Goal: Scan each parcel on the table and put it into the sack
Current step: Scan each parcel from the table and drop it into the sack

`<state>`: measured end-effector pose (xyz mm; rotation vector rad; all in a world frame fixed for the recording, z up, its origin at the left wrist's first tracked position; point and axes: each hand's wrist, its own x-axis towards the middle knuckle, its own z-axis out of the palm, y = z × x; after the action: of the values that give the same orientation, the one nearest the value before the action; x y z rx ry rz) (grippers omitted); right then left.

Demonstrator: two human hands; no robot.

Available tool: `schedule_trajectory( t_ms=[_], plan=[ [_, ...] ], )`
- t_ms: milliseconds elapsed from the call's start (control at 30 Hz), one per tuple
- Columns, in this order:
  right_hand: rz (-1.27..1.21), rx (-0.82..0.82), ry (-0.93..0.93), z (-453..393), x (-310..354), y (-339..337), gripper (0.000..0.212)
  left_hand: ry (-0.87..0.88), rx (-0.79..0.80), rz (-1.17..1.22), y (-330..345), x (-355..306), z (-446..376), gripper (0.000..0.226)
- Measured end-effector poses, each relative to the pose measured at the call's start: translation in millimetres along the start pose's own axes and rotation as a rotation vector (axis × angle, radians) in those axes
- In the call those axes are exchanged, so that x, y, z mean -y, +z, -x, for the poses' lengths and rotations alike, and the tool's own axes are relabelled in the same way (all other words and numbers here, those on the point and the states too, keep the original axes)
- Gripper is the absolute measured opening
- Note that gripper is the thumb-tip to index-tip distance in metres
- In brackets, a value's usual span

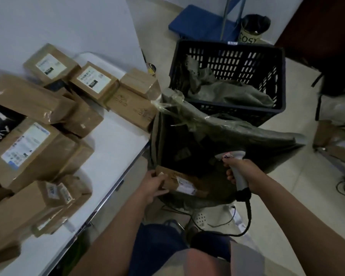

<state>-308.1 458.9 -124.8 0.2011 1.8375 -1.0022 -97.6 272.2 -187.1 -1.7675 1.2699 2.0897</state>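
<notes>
While the white table (116, 148) takes up everything out past the left hand (154, 185), it's stacked with brown taped cardboard parcels (34, 154), and only a bare strip runs along its metal edge nearest that hand. Next biggest is the dark olive plastic sack (223, 134), mouth gaping wide right ahead of both hands, its crinkly rim flopped over on the far side. Beyond it, touching the sack's far rim, sits a black slotted plastic crate (229, 62) with more olive sacking bunched inside, so that way is boxed in. Off to the right of the right hand (242, 171) there's open tiled floor. The left hand's fingers are curled around one end of a small brown labelled parcel (182, 183), held just over the sack's near rim. The right hand is wrapped tight round the grey handheld barcode scanner (236, 172), head pointing into the sack, black cable (245, 224) dangling down below the wrist.
</notes>
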Motion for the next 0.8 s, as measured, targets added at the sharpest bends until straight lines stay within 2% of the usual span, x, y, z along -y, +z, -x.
schedule_trajectory(
  t_ms=[133,267,333,433,467,633,800],
  plan=[
    [-0.036,-0.019,0.02,-13.9,-13.3,-21.2,0.025,-0.051,-0.069,-0.004,29.8,13.5,-27.2,0.065],
    [-0.053,-0.053,0.039,-28.7,-24.0,-33.2,0.026,-0.028,-0.093,-0.1,61.7,20.5,-68.1,0.049],
    [-0.061,-0.058,0.041,-34.7,-28.7,-35.5,0.026,-0.028,-0.047,-0.137,83.2,21.7,-84.7,0.051],
    [-0.068,-0.045,0.055,-40.4,-36.3,-37.0,0.026,-0.082,0.109,-0.148,116.1,22.2,-91.4,0.076],
    [-0.062,-0.043,0.061,-41.3,-38.8,-37.3,0.026,-0.102,0.155,-0.161,125.0,23.4,-90.8,0.078],
    [-0.02,-0.016,0.066,-43.6,-46.9,-35.9,0.027,-0.151,0.212,-0.274,131.8,38.0,-86.9,0.057],
    [-0.002,-0.02,0.043,-36.7,-51.1,-33.4,0.03,-0.185,0.171,-0.336,103.3,50.1,-78.5,0.046]
  ],
)
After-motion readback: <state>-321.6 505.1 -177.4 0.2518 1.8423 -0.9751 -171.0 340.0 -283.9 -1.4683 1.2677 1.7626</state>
